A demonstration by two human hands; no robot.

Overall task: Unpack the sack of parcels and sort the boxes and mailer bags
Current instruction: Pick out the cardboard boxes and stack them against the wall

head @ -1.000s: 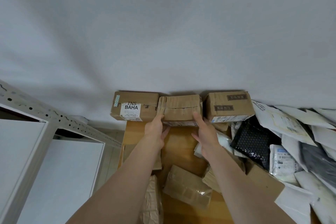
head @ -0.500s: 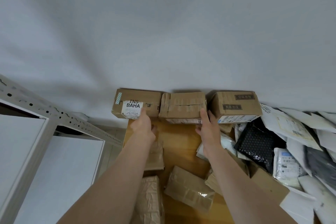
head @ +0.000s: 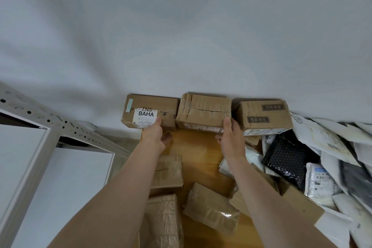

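Note:
Three cardboard boxes stand in a row against the white wall on the wooden table (head: 198,147): one with an "INS BAHA" label (head: 150,107), a tape-wrapped one (head: 204,109) in the middle, and one with dark printed stamps (head: 263,116). My left hand (head: 154,137) reaches up with its fingertips touching the front of the labelled box. The straight fingers of my right hand (head: 231,139) rest against the right front corner of the middle box. Neither hand holds anything. A heap of mailer bags lies to the right, among them a black dotted one (head: 289,157) and white ones (head: 324,137).
Several loose taped boxes lie under my forearms: one (head: 168,171) below the left hand, a crumpled one (head: 163,225) and another (head: 211,209) at the near edge. A perforated metal shelf rack (head: 60,125) with white panels stands to the left of the table.
My left hand left the middle box and moved left to the labelled box. The middle box now sits back in line with its neighbours. My right hand stayed at its right corner.

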